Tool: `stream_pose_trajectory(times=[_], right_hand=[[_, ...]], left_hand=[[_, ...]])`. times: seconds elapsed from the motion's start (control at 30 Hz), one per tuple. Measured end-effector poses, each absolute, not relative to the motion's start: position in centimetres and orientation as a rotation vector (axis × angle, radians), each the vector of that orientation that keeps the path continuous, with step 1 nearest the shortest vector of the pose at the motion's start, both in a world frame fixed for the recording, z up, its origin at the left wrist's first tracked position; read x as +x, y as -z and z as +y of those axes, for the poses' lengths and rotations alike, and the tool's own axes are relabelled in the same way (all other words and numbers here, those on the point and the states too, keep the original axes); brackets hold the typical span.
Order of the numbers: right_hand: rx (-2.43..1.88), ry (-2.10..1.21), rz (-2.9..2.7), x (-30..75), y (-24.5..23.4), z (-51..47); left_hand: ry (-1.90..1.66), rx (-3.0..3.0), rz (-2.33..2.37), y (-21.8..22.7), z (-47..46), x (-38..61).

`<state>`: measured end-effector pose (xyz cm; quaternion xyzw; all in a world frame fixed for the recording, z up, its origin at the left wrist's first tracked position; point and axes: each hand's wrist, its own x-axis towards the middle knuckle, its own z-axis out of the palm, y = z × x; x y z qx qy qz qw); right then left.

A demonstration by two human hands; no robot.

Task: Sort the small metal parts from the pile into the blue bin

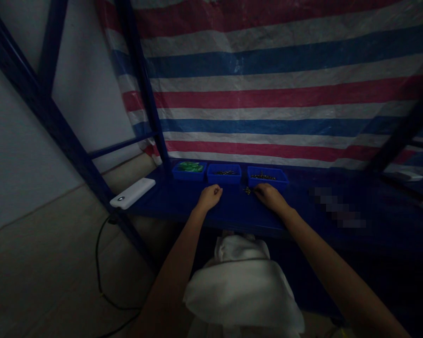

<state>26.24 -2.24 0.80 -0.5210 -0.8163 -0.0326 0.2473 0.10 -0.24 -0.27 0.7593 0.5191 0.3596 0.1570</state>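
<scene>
My left hand rests on the blue shelf with its fingers curled closed; whatever is in them, if anything, is hidden. In front of the right-hand blue bin, my right hand is bent down with its fingers pressed together at the shelf. Just left of its fingertips lies a little cluster of small brass-coloured pieces. The right-hand bin holds many similar small pieces. Thin dark metal pieces lie in the middle bin. Green pieces fill the left-hand bin.
A white oblong device lies at the shelf's left end, with a black cable hanging below. Blue frame posts stand at the sides. Striped sheeting hangs behind the shelf. A blurred-out patch is at right.
</scene>
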Motion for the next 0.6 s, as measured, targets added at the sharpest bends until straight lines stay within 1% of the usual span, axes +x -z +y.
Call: stream_pose_trajectory(times=[0.27,0.6], right_hand=[[-1.383,0.106,-2.197,26.35,-0.19,-1.72],[-1.359,0.051,-2.183,26.10,-0.24,-1.48]], left_hand=[[-1.034,2.162,1.476,0.30,-0.21,0.08],[-1.022,2.156,1.488,0.13,-0.32,0.07]])
